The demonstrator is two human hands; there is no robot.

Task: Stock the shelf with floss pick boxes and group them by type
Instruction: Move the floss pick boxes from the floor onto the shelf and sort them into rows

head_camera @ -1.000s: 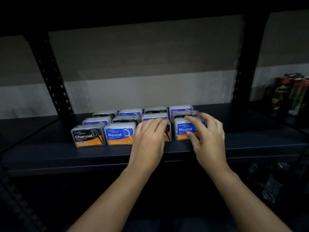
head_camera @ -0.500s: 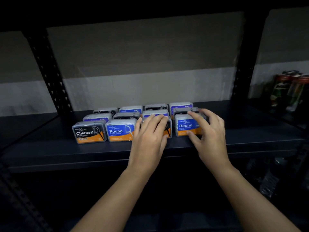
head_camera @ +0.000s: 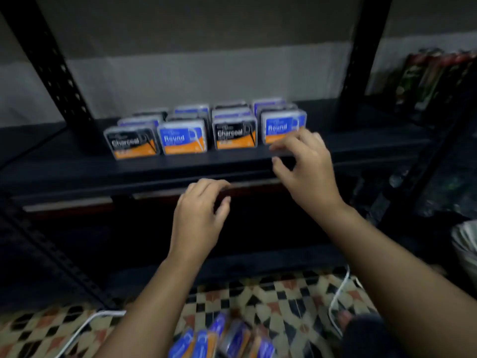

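Observation:
Floss pick boxes stand in rows on the dark shelf [head_camera: 77, 166]. The front row reads, left to right, a Charcoal box [head_camera: 133, 143], a Round box [head_camera: 182, 139], a second Charcoal box [head_camera: 235, 134] and a second Round box [head_camera: 281, 125]. More boxes stand behind them, blurred. My right hand [head_camera: 304, 166] hovers just in front of the right Round box, fingers loosely curled, holding nothing. Lower down, below the shelf's front edge, my left hand [head_camera: 198, 215] hangs relaxed and empty. Several loose floss boxes [head_camera: 219, 339] lie on the patterned floor at the bottom.
Black perforated uprights [head_camera: 51, 63] frame the shelf bay, another upright [head_camera: 361, 60] on the right. Red and green packets [head_camera: 433, 78] stand on the neighbouring shelf at right. White cables [head_camera: 338, 293] run over the tiled floor. A lower shelf level sits dark below.
Both hands have come off the front-row boxes and drawn back, the left one dropping below the shelf edge. The view has tilted down, bringing the floor and loose boxes into sight.

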